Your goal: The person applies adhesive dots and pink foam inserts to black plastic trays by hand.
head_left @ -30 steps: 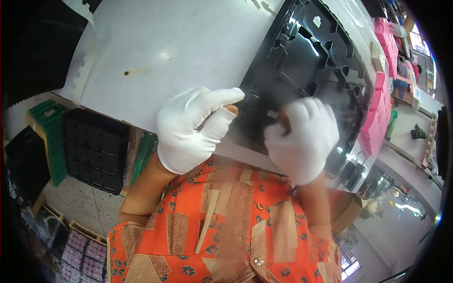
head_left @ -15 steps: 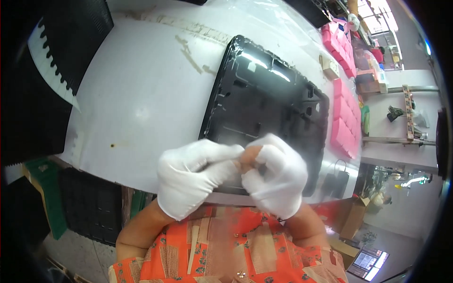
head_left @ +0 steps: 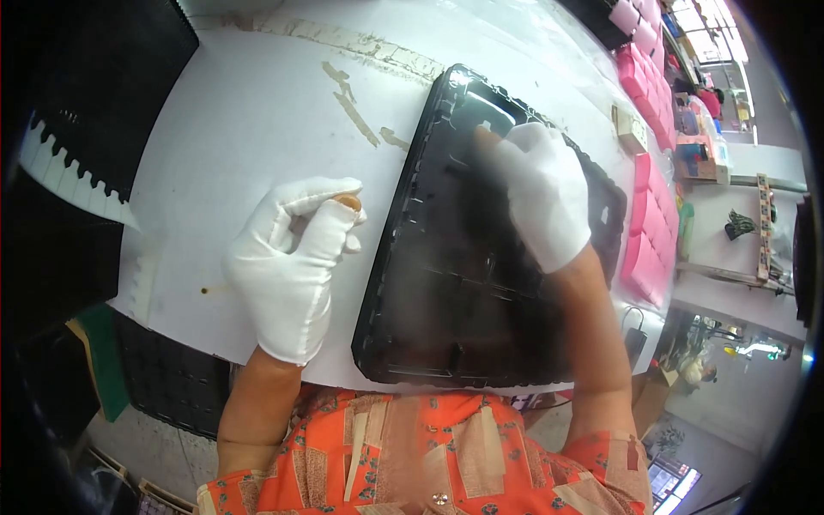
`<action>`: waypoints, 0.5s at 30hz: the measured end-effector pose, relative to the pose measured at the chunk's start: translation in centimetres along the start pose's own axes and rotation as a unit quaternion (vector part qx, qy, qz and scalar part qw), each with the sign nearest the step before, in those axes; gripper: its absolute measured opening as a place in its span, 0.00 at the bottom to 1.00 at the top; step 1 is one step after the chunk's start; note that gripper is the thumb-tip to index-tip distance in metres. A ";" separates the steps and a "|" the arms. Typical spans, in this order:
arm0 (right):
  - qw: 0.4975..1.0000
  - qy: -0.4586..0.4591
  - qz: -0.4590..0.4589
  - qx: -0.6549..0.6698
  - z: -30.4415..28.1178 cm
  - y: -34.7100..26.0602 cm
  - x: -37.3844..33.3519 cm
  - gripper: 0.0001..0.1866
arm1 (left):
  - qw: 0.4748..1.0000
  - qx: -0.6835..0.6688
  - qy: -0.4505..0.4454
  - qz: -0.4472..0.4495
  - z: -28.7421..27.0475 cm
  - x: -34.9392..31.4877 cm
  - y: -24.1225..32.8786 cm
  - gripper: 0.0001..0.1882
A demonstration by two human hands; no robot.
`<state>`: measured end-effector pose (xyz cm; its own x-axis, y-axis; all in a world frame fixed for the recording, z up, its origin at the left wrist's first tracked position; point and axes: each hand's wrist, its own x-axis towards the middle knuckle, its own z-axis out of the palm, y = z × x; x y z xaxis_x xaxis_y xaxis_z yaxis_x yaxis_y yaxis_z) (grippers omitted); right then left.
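Note:
A large black plastic panel (head_left: 421, 300) with a raised, notched rim lies at a slant on the white table. My right hand (head_left: 549, 197), in a white glove with a bare fingertip showing, reaches over its far part. Its fingers are closed close to a small pale patch (head_left: 486, 126) on the panel; whatever they pinch is hidden. Left of the panel, above the table, is my left hand (head_left: 287, 266), gloved likewise with a bare thumb tip. Its thumb and fingers are curled together, and I cannot make out anything between them.
Black sheets with a white toothed strip (head_left: 77, 184) stand at the left. Pink padded blocks (head_left: 648, 232) line the table's right side, near a small cream box (head_left: 629, 129). Brown tape marks (head_left: 352, 107) run across the far table (head_left: 197, 163).
My hands were together over the panel's near edge. They have parted: the right moved far over the panel, the left went left. The panel now sits slightly further right in view.

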<state>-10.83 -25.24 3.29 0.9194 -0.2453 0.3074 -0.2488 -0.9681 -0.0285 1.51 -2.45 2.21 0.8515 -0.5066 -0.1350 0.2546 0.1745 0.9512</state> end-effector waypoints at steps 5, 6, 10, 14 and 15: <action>0.999 -0.037 -0.001 0.016 -0.7 0.1 0.7 0.18 | 0.999 0.038 -0.017 0.001 -0.3 -0.4 0.1 0.08; 0.999 -0.049 -0.007 0.005 -0.8 0.1 0.7 0.16 | 0.999 0.044 -0.025 0.002 -0.2 -0.5 0.1 0.08; 0.998 0.005 0.029 0.047 0.6 0.9 1.7 0.09 | 0.998 0.050 -0.031 -0.007 0.0 -0.6 0.3 0.08; 0.988 0.000 0.118 0.101 1.2 1.4 2.7 0.05 | 0.998 0.051 -0.031 -0.015 0.0 -0.7 0.4 0.08; 0.985 -0.006 0.129 0.111 1.4 1.9 2.8 0.06 | 0.998 0.047 -0.036 -0.011 -0.1 -0.6 0.3 0.07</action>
<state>-8.26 -27.80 2.79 0.8377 -0.4844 0.2522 -0.4034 -0.8602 -0.3121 1.07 -2.03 2.59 0.8100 -0.5699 -0.1385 0.2253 0.0843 0.9706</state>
